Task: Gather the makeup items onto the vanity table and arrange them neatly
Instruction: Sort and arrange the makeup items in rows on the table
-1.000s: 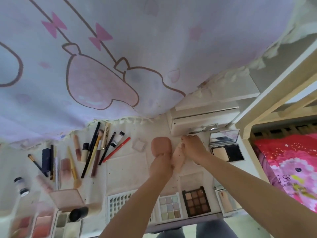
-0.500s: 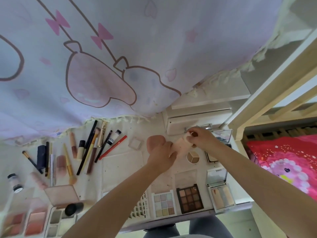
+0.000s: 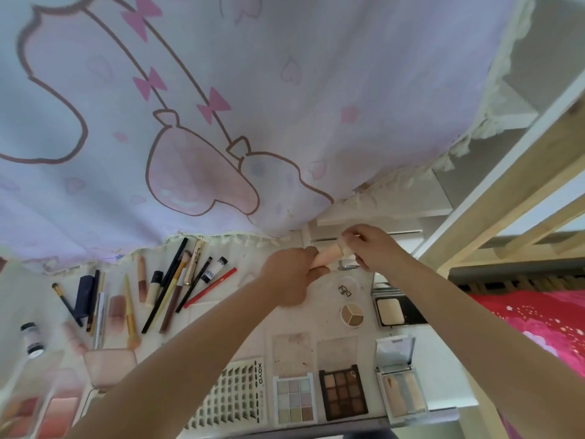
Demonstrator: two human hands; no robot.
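Two bare hands meet over a white vanity table [image 3: 221, 315] crowded with makeup. The left hand [image 3: 289, 277] has its fingers curled around the lower end of a peach-coloured sponge [image 3: 324, 259], while the right hand [image 3: 368, 245] pinches the sponge's upper end between thumb and fingertips. The sponge is held just above the tabletop, at the back of the table near a white drawer unit [image 3: 380, 229].

Left of the sponge, a fan of brushes and pencils [image 3: 172, 286] lies on the table, a red pencil [image 3: 210, 287] at its right edge. In front of the sponge sit a round three-colour pot [image 3: 352, 315] and its clear lid [image 3: 345, 288]. To the right of the pot lies an open powder compact [image 3: 395, 310]. Along the front edge of the table, nearer the person than the sponge, are a lash tray [image 3: 231, 394], a pale eyeshadow palette [image 3: 294, 399], a brown eyeshadow palette [image 3: 342, 391] and a mirrored palette [image 3: 400, 384]. Behind the sponge a lilac cartoon curtain [image 3: 221, 106] hangs down to the table.
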